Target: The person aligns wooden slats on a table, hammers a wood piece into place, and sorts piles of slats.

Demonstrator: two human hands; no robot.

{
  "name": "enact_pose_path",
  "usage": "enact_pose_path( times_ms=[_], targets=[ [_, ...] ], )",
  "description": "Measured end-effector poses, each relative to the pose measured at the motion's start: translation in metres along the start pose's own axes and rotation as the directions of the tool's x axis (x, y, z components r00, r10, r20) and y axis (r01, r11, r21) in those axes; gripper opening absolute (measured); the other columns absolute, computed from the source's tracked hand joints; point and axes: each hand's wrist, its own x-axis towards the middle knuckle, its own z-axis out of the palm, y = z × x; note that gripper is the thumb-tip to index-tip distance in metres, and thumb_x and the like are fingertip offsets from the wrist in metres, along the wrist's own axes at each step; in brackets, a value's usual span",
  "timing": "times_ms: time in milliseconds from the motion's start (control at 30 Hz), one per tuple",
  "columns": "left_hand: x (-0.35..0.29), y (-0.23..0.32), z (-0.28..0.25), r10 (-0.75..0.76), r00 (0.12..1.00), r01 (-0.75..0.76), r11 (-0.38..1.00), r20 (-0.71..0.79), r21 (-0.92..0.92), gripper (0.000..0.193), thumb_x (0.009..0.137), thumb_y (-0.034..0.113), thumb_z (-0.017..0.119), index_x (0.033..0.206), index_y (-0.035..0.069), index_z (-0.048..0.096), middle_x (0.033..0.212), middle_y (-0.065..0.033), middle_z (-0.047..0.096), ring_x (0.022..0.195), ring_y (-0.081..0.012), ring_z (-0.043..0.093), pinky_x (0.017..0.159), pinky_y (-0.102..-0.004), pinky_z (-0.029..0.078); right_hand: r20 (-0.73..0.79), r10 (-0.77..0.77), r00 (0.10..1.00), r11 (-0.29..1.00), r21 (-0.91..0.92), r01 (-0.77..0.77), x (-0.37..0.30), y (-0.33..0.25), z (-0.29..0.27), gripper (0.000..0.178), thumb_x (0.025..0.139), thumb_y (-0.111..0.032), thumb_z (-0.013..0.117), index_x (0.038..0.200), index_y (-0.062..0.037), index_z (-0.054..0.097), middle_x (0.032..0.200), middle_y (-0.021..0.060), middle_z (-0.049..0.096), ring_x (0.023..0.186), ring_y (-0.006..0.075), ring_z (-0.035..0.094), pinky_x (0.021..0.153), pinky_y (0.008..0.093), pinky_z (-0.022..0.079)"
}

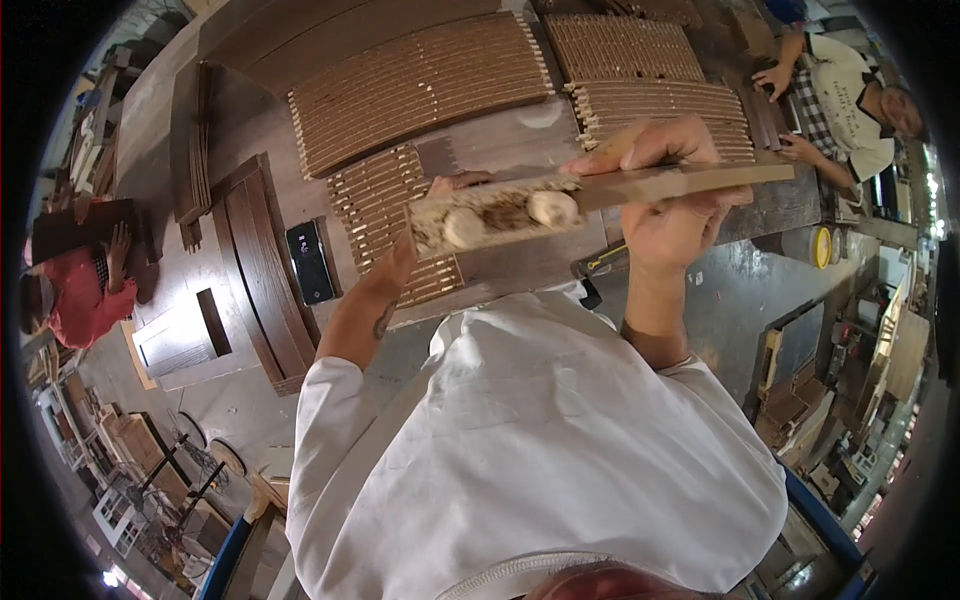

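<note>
Close in front of me is a wooden piece (497, 222) with a rough end face, from which two pale round dowel ends stick out. My left hand (397, 264) is closed around its left end, with some fingers hidden behind it. A thin flat wooden length (735, 178) reaches right from that end. My right hand (668, 228) pinches it, thumb side above and fingers below. Whether both are one piece I cannot tell. Beyond my hands, rows of brown slats with pale ends (425, 90) lie on the table (500, 140).
Left of me lie a black phone (310, 262), dark brown boards (262, 270) and upright stacked strips (192, 140). One co-worker in red (90, 285) is at the left, another person (845, 110) at the far right. A yellow-rimmed tub (822, 247) stands right.
</note>
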Motion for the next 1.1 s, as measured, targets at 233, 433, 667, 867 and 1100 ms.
enact_pose_path(
  times_ms=[233,433,667,867,1100],
  targets=[
    [0.012,0.017,-0.007,0.076,0.997,-0.082,0.969,0.033,0.234,0.047,0.068,0.014,0.075,0.112,0.003,0.064,0.112,-0.0159,0.064,0.102,-0.0303,0.063,0.088,-0.0358,0.051,0.13,0.037,0.991,0.999,0.012,-0.039,-0.003,-0.014,-0.003,0.055,0.092,-0.052,0.052,0.088,0.0032,0.049,0.073,0.0153,0.06,0.066,0.0256,0.068,0.057,0.0298,0.055],
    [0.012,0.007,-0.007,0.235,0.967,-0.255,0.893,0.099,0.371,0.045,0.07,0.015,0.073,0.112,0.004,0.064,0.113,-0.0156,0.064,0.106,-0.0339,0.06,0.091,-0.0409,0.05,0.328,0.051,0.943,0.949,0.279,-0.148,0.002,-0.003,-0.02,0.041,0.092,-0.036,0.057,0.091,0.0043,0.05,0.085,0.0275,0.063,0.077,0.0323,0.065,0.07,0.0386,0.057],
    [0.007,0.021,-0.001,0.217,0.975,-0.218,0.915,0.04,0.34,0.041,0.073,0.016,0.068,0.112,0.007,0.061,0.11,-0.0144,0.064,0.104,-0.0341,0.058,0.089,-0.0412,0.05,0.853,0.092,0.514,0.964,0.053,-0.259,0.029,-0.016,-0.073,0.016,0.097,-0.011,0.046,0.109,-0.0014,0.048,0.113,0.0214,0.06,0.109,0.0405,0.057,0.09,0.0497,0.048],
    [0.009,0.017,-0.009,0.232,0.971,-0.24,0.919,0.064,0.312,0.043,0.07,0.012,0.068,0.113,0.008,0.061,0.108,-0.0136,0.063,0.103,-0.0348,0.058,0.088,-0.0409,0.05,0.728,0.112,0.676,0.949,0.124,-0.291,0.016,-0.019,-0.055,0.018,0.095,-0.01,0.049,0.11,-0.0021,0.048,0.116,0.0249,0.058,0.11,0.0386,0.057,0.093,0.0485,0.044],
    [0.01,0.007,-0.007,0.176,0.984,-0.178,0.953,0.032,0.244,0.047,0.065,0.009,0.068,0.112,0.006,0.061,0.108,-0.0155,0.064,0.1,-0.0356,0.06,0.087,-0.0412,0.051,0.753,0.042,0.656,0.927,0.216,-0.307,0.053,0.018,-0.053,0.021,0.096,-0.02,0.05,0.102,0.0006,0.049,0.098,0.027,0.06,0.095,0.0386,0.06,0.084,0.0502,0.052]
  ],
)
